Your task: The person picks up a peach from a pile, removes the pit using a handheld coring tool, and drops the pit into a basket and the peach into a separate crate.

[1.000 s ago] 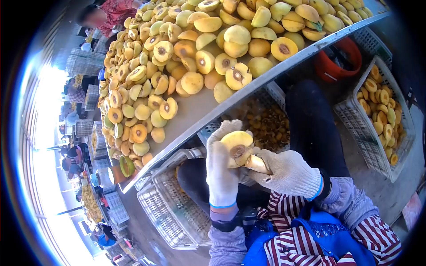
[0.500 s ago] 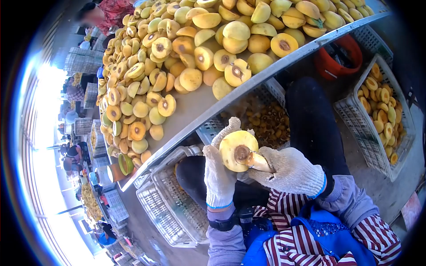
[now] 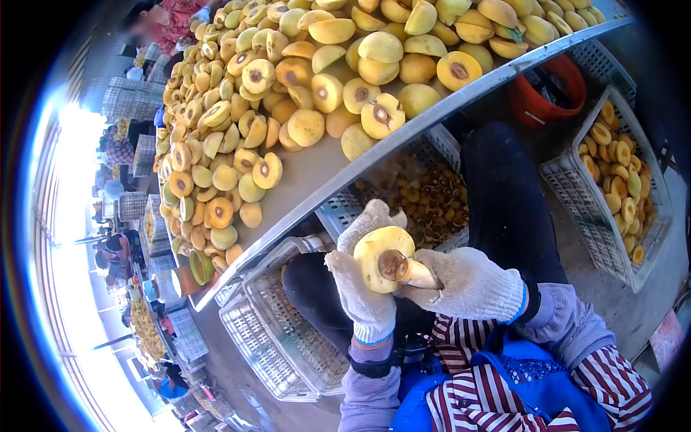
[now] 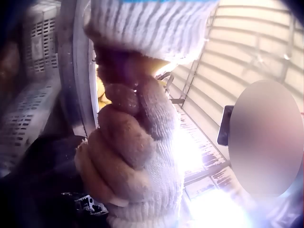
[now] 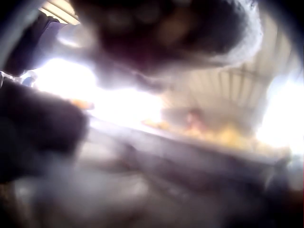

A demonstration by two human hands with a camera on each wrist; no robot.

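Observation:
In the head view, the gloved left hand (image 3: 363,291) cradles a yellow halved fruit (image 3: 371,253), thumb and fingers around its edge, cut face up. The gloved right hand (image 3: 471,283) grips a small tool with a pale handle (image 3: 422,274), whose end meets the brown centre of the cut face. In the left wrist view, the right hand (image 4: 126,147) shows curled fingers below the left glove's ribbed cuff (image 4: 149,26). Blur in the right wrist view hides the contact between tool and fruit.
Halved fruits (image 3: 306,128) cover much of a metal-edged table (image 3: 317,200). Below are a crate of small brown-centred pieces (image 3: 425,198), pale crates (image 3: 288,338), a red bucket (image 3: 547,97) and a crate of halves (image 3: 612,183). Another person (image 3: 169,29) is at upper left.
The halved fruit has turned from tilted to facing up and moved slightly lower, with the left hand shifting around it. The right hand keeps its grip on the tool.

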